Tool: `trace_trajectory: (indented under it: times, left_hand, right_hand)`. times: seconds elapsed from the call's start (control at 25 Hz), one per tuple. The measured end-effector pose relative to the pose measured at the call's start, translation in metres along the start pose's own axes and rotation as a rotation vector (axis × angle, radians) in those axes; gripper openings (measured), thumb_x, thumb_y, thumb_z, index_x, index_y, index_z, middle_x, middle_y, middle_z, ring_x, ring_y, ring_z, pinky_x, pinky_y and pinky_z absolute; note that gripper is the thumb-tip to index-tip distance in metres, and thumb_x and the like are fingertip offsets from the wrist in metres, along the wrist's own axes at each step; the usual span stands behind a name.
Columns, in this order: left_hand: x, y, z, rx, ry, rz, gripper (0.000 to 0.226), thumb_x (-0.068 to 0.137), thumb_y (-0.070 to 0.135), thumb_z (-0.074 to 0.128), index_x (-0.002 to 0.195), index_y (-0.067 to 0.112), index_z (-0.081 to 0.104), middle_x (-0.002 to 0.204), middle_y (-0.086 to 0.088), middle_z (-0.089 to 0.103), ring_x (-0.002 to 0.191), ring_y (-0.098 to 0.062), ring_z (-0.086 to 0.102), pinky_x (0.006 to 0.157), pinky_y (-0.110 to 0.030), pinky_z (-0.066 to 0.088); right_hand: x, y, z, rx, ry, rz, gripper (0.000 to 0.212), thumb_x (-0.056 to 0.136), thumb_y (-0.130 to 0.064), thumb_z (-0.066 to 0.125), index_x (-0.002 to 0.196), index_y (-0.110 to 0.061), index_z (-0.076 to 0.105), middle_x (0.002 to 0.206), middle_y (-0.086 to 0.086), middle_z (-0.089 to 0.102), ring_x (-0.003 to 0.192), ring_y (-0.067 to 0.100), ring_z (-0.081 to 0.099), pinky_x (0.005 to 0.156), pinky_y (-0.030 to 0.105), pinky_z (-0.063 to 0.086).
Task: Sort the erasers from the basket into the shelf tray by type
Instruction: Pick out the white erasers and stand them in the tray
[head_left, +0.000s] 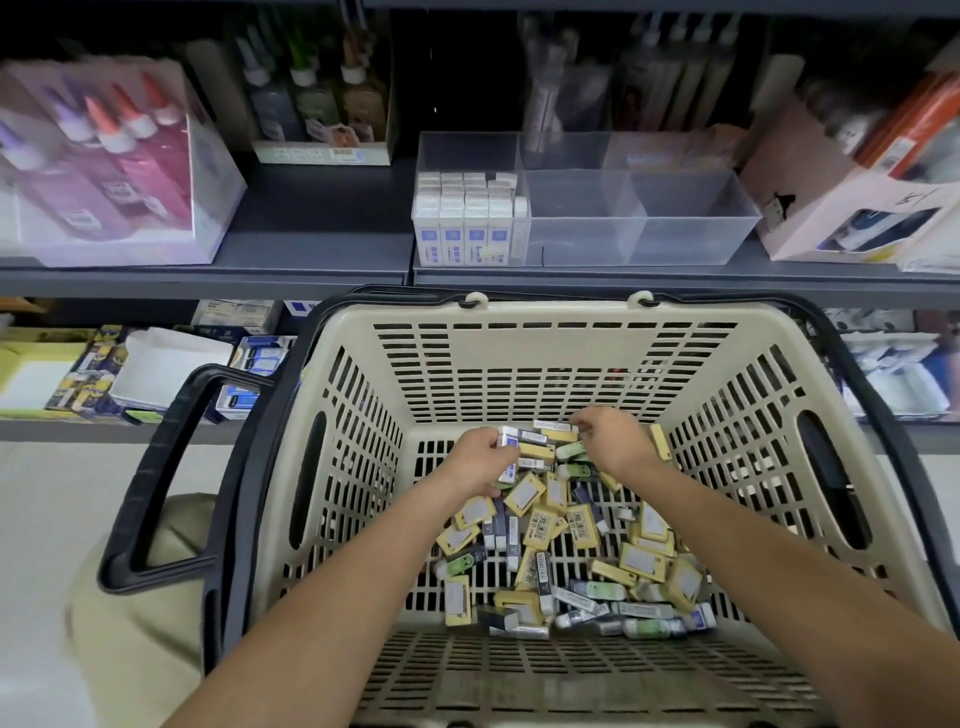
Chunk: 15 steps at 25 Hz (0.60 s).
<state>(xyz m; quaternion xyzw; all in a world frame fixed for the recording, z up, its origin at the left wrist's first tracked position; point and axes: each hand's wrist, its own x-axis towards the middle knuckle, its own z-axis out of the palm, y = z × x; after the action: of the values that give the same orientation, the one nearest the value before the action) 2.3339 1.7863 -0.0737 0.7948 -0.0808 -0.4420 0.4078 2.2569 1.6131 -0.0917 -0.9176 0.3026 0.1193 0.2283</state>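
Beige slotted plastic forms the basket, which has black handles and stands in front of a grey shelf. A loose pile of erasers covers the basket floor from its far edge down to the near right corner. Yellow-sleeved erasers are the most numerous. Green erasers lie mostly toward the near right corner, and dark erasers are scattered among them.

Both bare forearms reach down into the basket to the far edge of the floor. The left hand is curled round a small bunch of white-and-blue erasers, held at the top of the pile. The right hand is just beside it, fingers bent down onto the pile at the end of a yellow-sleeved eraser. Whether it actually holds one I cannot tell.

On the shelf above the basket sits the clear tray, split by walls into compartments. Its left compartment is packed with upright white boxes with blue labels, standing in rows against the tray's front wall. Toward the shelf's left edge stands a clear box of glue bottles, blurred.
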Motion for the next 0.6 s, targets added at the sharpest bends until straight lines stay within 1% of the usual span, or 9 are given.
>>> trace_trajectory:
  times: [0.04, 0.12, 0.2, 0.24, 0.32, 0.4, 0.44, 0.52, 0.6]
  left_hand:
    - [0.0, 0.001, 0.0, -0.002, -0.001, 0.004, 0.018, 0.092, 0.018, 0.051, 0.079, 0.012, 0.04, 0.067, -0.001, 0.03, 0.058, -0.013, 0.035, 0.05, -0.019, 0.05]
    - [0.0, 0.003, 0.0, -0.017, -0.003, 0.015, 0.013, 0.093, 0.018, 0.051, 0.085, 0.011, 0.043, 0.064, 0.0, 0.029, 0.056, -0.012, 0.033, 0.053, -0.021, 0.052]
    - [0.0, 0.005, -0.001, -0.034, -0.003, 0.021, 0.01, 0.093, 0.018, 0.051, 0.088, 0.011, 0.046, 0.064, 0.0, 0.029, 0.057, -0.013, 0.034, 0.06, -0.026, 0.055]
    - [-0.001, 0.006, -0.002, -0.042, -0.003, 0.017, 0.01, 0.093, 0.018, 0.051, 0.088, 0.01, 0.048, 0.065, 0.0, 0.029, 0.059, -0.013, 0.034, 0.063, -0.028, 0.055]
    - [-0.004, 0.007, -0.003, -0.078, -0.005, 0.007, 0.013, 0.093, 0.02, 0.052, 0.088, 0.007, 0.051, 0.07, -0.002, 0.037, 0.065, -0.014, 0.041, 0.066, -0.028, 0.054]
    - [-0.006, 0.011, -0.006, -0.138, 0.002, -0.002, 0.015, 0.094, 0.019, 0.052, 0.098, 0.005, 0.057, 0.086, -0.006, 0.054, 0.079, -0.015, 0.052, 0.067, -0.026, 0.053]
    - [-0.007, 0.014, -0.007, -0.167, 0.011, 0.001, 0.015, 0.094, 0.017, 0.051, 0.101, 0.005, 0.057, 0.091, -0.006, 0.058, 0.082, -0.015, 0.055, 0.068, -0.026, 0.052]
    - [-0.009, 0.021, -0.011, -0.208, 0.04, 0.038, 0.008, 0.094, 0.012, 0.049, 0.089, 0.01, 0.055, 0.084, -0.005, 0.058, 0.075, -0.011, 0.055, 0.067, -0.025, 0.049]
    - [-0.012, 0.028, -0.013, -0.224, 0.06, 0.084, 0.016, 0.094, 0.01, 0.048, 0.079, 0.013, 0.049, 0.075, -0.002, 0.052, 0.066, -0.011, 0.05, 0.063, -0.025, 0.045]
  right_hand:
    - [0.002, -0.003, 0.001, -0.018, -0.011, -0.002, 0.036, 0.091, -0.004, 0.046, 0.121, -0.018, 0.06, 0.118, 0.005, 0.063, 0.099, 0.024, 0.061, 0.08, 0.035, 0.054]
    - [0.005, -0.006, 0.003, -0.065, -0.038, -0.007, 0.023, 0.089, -0.015, 0.056, 0.111, -0.015, 0.062, 0.114, 0.007, 0.062, 0.099, 0.025, 0.059, 0.08, 0.034, 0.052]
    - [0.005, -0.008, 0.004, -0.114, -0.063, -0.017, 0.015, 0.085, -0.023, 0.063, 0.098, -0.018, 0.058, 0.105, 0.006, 0.063, 0.096, 0.024, 0.058, 0.079, 0.034, 0.05]
    - [0.004, -0.007, 0.004, -0.115, -0.072, -0.023, 0.015, 0.084, -0.025, 0.064, 0.094, -0.019, 0.055, 0.101, 0.005, 0.063, 0.094, 0.024, 0.058, 0.078, 0.033, 0.049]
    - [0.0, -0.007, 0.004, -0.08, -0.084, -0.027, 0.019, 0.084, -0.025, 0.065, 0.097, -0.019, 0.053, 0.1, 0.003, 0.063, 0.094, 0.024, 0.06, 0.078, 0.033, 0.049]
    - [-0.002, -0.007, 0.0, -0.065, -0.091, -0.039, 0.021, 0.085, -0.024, 0.063, 0.104, -0.017, 0.058, 0.104, 0.002, 0.063, 0.095, 0.022, 0.059, 0.079, 0.032, 0.049]
    - [-0.004, -0.008, -0.003, -0.048, -0.092, -0.057, 0.02, 0.086, -0.022, 0.061, 0.105, -0.016, 0.061, 0.104, 0.003, 0.064, 0.092, 0.02, 0.059, 0.077, 0.031, 0.049]
    - [-0.006, -0.011, -0.015, 0.088, -0.116, -0.096, 0.018, 0.088, -0.019, 0.059, 0.104, -0.012, 0.064, 0.1, 0.007, 0.068, 0.076, 0.015, 0.058, 0.067, 0.027, 0.046]
    - [-0.013, -0.016, -0.031, 0.344, -0.204, -0.097, 0.016, 0.089, -0.015, 0.06, 0.102, -0.009, 0.067, 0.092, 0.01, 0.07, 0.067, 0.012, 0.058, 0.063, 0.025, 0.047]
